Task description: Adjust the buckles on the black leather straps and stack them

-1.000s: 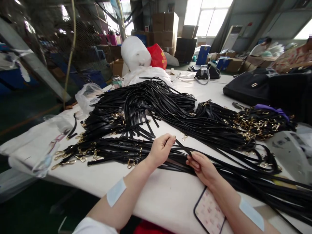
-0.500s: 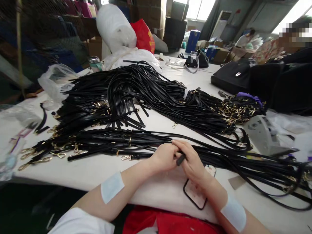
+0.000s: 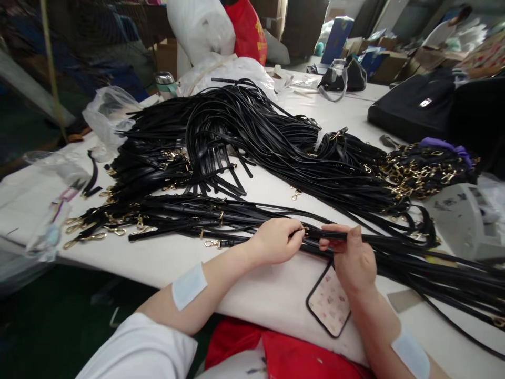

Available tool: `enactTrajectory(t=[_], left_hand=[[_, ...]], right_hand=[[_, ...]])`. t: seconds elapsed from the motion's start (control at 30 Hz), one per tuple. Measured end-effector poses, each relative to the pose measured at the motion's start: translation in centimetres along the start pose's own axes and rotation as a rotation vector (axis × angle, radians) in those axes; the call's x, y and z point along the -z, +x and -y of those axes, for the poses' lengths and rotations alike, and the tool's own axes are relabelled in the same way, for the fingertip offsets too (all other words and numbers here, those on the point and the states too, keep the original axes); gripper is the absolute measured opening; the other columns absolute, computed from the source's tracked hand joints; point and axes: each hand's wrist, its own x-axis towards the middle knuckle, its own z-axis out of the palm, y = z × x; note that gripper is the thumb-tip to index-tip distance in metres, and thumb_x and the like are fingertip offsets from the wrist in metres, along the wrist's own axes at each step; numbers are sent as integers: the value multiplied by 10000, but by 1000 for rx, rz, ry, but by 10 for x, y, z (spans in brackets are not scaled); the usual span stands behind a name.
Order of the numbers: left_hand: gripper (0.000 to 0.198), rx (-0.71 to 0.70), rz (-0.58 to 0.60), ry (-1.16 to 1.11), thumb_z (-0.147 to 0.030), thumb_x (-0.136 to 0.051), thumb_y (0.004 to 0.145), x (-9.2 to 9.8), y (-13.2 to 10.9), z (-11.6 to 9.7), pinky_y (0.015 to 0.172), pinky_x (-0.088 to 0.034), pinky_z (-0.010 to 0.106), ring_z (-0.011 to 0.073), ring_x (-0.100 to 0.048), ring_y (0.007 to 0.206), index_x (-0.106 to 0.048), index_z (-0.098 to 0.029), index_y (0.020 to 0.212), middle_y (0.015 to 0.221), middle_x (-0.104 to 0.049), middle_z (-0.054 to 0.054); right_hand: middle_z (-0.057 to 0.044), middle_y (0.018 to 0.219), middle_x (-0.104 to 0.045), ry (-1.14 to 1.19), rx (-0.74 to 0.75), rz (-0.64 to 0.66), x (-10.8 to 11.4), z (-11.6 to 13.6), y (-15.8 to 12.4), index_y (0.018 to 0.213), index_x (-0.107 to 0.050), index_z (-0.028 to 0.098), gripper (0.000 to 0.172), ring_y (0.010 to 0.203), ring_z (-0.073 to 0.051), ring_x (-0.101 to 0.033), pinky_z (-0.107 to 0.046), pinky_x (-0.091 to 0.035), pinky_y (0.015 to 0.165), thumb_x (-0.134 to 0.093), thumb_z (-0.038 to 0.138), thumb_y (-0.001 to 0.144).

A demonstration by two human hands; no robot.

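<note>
Centre of the frame, and both hands are on one black strap [image 3: 319,234], which runs between them just right of the middle, above the near edge of the white table [image 3: 272,300]. The left hand [image 3: 278,241] has its fingers curled in tight, thumb and forefinger pinching the strap by a small gold fitting [image 3: 305,230]. And over on the other side, the right hand [image 3: 357,260] grips it too, thumb pressed on top, fingers tucked beneath, the hold narrow, the palm turned up.

Right behind the hands lies a long row of straps [image 3: 189,216], stretching from the left of the frame to the right edge, gold clips [image 3: 94,237] bunched at its left end. Beyond that, a big heap of straps [image 3: 236,113] arches across the middle. Over at the right, a cluster of gold hooks [image 3: 422,173] sits with a purple band [image 3: 445,146] on top.

Down below the right hand, a pink patterned phone [image 3: 330,302] lies tilted on the table, partly covered by the forearm. Both forearms wear a pale blue patch [image 3: 189,286].

Up at the top, a red bag [image 3: 246,31] stands beside a white bundle [image 3: 201,29]; a black bag [image 3: 410,105] rests at upper right, and another person [image 3: 442,36] leans forward in the far corner.
</note>
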Motion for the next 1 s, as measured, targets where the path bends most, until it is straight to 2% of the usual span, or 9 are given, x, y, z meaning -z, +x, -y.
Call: enactTrajectory(t=[0.2, 0.37, 0.67, 0.73, 0.9, 1.0], left_hand=[[245, 32, 7, -27, -279, -448, 936, -2, 3, 3, 633, -408, 257, 165, -599, 712, -646, -181, 827, 803, -691, 35], [243, 47, 9, -98, -292, -474, 930, -5, 4, 6, 612, -396, 244, 148, -580, 671, -657, -178, 818, 757, -680, 21], [232, 79, 0, -135, -293, -486, 905, -8, 3, 5, 606, -393, 242, 147, -583, 661, -673, -175, 832, 761, -694, 25], [225, 98, -9, -114, -297, -504, 892, -7, 2, 4, 571, -367, 245, 142, -560, 617, -672, -173, 809, 719, -680, 19], [217, 137, -35, -60, -300, -526, 873, -6, 1, 0, 542, -343, 250, 141, -550, 589, -662, -172, 763, 688, -668, 21], [223, 132, -57, -28, -307, -525, 874, -9, 0, -2, 545, -360, 253, 147, -561, 591, -647, -175, 743, 693, -673, 29]], right_hand=[[-32, 677, -705, 65, -47, -45, 4, 2, 5, 896, -737, 165, 382, 600, -147, -665, -265, -550, 593, -581, 513, 913], [-47, 743, -741, 79, 9, -96, 3, 1, 7, 842, -729, 173, 441, 574, -163, -690, -288, -572, 575, -532, 560, 922], [-59, 690, -734, 85, 16, -73, 1, 3, 4, 838, -717, 167, 483, 572, -194, -710, -303, -588, 543, -490, 583, 932], [-55, 703, -735, 26, 28, -69, 1, 2, 3, 845, -716, 172, 463, 583, -192, -713, -307, -600, 564, -505, 576, 927], [-26, 759, -742, -328, 160, -31, -1, 0, -1, 895, -722, 194, 210, 650, -187, -730, -281, -619, 637, -752, 377, 799], [-20, 774, -736, -356, 179, -21, -4, 1, -6, 883, -713, 210, 157, 668, -187, -731, -282, -624, 647, -751, 337, 799]])
